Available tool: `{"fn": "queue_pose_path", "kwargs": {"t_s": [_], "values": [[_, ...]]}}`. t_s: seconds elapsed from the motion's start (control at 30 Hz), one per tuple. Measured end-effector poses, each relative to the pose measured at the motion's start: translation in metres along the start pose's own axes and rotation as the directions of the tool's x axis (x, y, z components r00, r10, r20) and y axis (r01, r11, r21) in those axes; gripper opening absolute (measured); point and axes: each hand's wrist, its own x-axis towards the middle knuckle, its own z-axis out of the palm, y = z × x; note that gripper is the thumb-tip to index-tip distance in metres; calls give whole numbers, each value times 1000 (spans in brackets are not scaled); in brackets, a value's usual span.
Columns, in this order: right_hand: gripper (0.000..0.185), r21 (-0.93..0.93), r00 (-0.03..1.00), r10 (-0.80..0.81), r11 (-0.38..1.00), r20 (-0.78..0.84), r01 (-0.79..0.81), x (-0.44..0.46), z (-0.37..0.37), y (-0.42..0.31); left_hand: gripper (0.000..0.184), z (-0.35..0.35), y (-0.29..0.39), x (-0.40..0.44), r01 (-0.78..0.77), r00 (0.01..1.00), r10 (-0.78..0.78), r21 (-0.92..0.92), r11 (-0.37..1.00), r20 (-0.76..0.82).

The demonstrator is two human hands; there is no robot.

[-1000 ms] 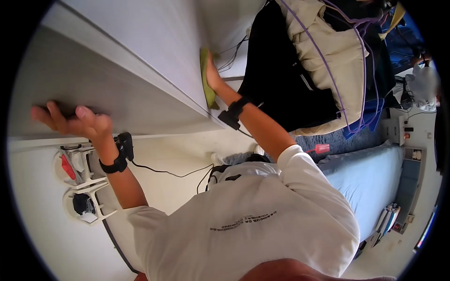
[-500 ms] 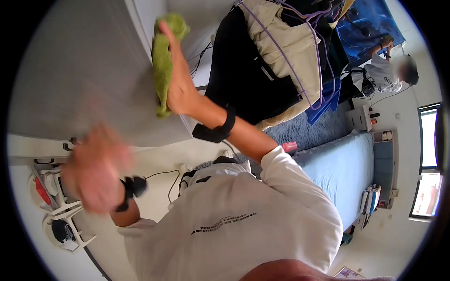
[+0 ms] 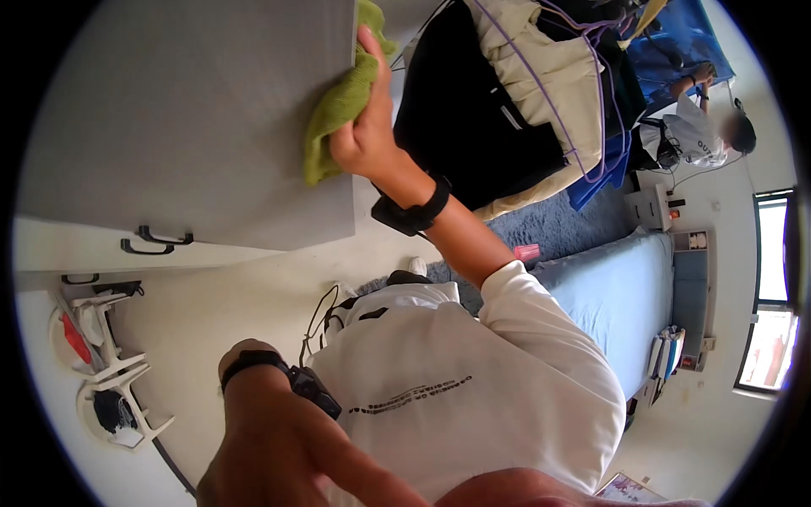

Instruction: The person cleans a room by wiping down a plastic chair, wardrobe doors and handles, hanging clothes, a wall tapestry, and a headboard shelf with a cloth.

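Green cloth [image 3: 340, 108], right there on the edge of the tall grey panel [image 3: 186, 127], and my right hand [image 3: 370, 139] has it, fingers closed on the fabric, bunched against that edge. My left hand [image 3: 274, 452] is huge and close to the lens, back toward me, fingers running out of frame; whether it's curled or spread, I cannot tell.

The panel looks smooth and matte, filling the upper left of my view, with black handles [image 3: 159, 247] near its bottom edge. Below it, pale floor [image 3: 211, 313]; across the room, a fuzzy blue rug [image 3: 549, 221] and a bed [image 3: 608, 266] in light blue, a bright window [image 3: 767, 291] beyond.

Lettering now: dark print runs upside down across the white T-shirt [image 3: 498, 414] I'm looking down on, too small for me to read. On the other person's shirt [image 3: 697, 131], far off by a blue picture [image 3: 688, 42], I catch "OUT".

Crowding me: a black garment [image 3: 456, 127] and a cream garment [image 3: 515, 59] hang just beside the right forearm, purple hangers [image 3: 600, 84] among them. Dark cable [image 3: 314, 321] loops near the legs. White plastic chairs [image 3: 125, 418] stand over to the left, one bearing a dark bundle [image 3: 112, 411], the other something red [image 3: 74, 340]. And a pink object [image 3: 526, 252] sits between rug and bed.
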Motion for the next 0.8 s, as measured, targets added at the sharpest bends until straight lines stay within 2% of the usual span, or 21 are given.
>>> {"fn": "queue_pose_path", "kwargs": {"t_s": [0.1,0.13,0.2,0.23,0.27,0.33,0.43,0.47,0.5,0.57,0.6,0.63,0.67,0.7,0.73,0.77,0.8], "values": [[76,83,983,167,981,73,-173,-25,2,-1,18,-21,-20,-6,-148,988,145,85,985,42],[76,84,982,169,981,80,-175,-40,-2,0,19,-27,-26,-8,-185,982,181,95,978,55],[74,64,912,315,937,263,-342,-63,-12,10,21,-37,-34,-10,-245,967,236,96,965,101],[75,-30,928,231,972,293,-233,-69,-17,14,22,-39,-36,-11,-266,959,254,89,960,126],[75,-36,929,226,974,291,-226,-75,-23,16,24,-41,-38,-12,-284,951,271,73,956,151],[80,-135,731,496,858,469,-495,-82,-35,8,26,-41,-39,-15,-314,930,302,24,949,207],[87,-126,780,426,900,459,-417,-64,-48,-2,29,-45,-34,-19,-257,890,288,-134,957,353],[88,-116,812,386,920,438,-375,-51,-50,-9,32,-54,-28,-16,-69,858,132,-144,987,496],[91,-122,881,268,963,390,-239,-38,-50,-13,32,-64,-29,-10,-64,862,126,-140,988,491],[92,-79,900,260,966,349,-248,-10,-53,-33,24,-86,-39,-7,-144,728,273,-248,958,629],[93,-39,921,243,969,304,-243,4,-53,-41,24,-94,-37,-13,-248,736,327,-213,945,593],[94,-14,891,330,939,313,-343,17,-57,-49,25,-108,-33,-28,-456,788,396,16,890,472],[95,12,850,416,896,323,-443,22,-59,-56,27,-126,-31,-42,-588,808,485,419,692,333],[101,-39,909,277,959,312,-279,19,-53,-54,30,-147,-29,-51,-512,801,552,744,429,233],[98,25,938,226,970,262,-240,16,-50,-38,33,-174,-24,-56,-333,781,607,920,204,148],[95,65,916,274,950,293,-305,8,-40,-36,32,-197,-11,-59,-111,812,583,988,110,26],[92,99,894,312,928,322,-359,1,-30,-33,31,-231,0,-68,91,782,617,995,30,-90]]}}
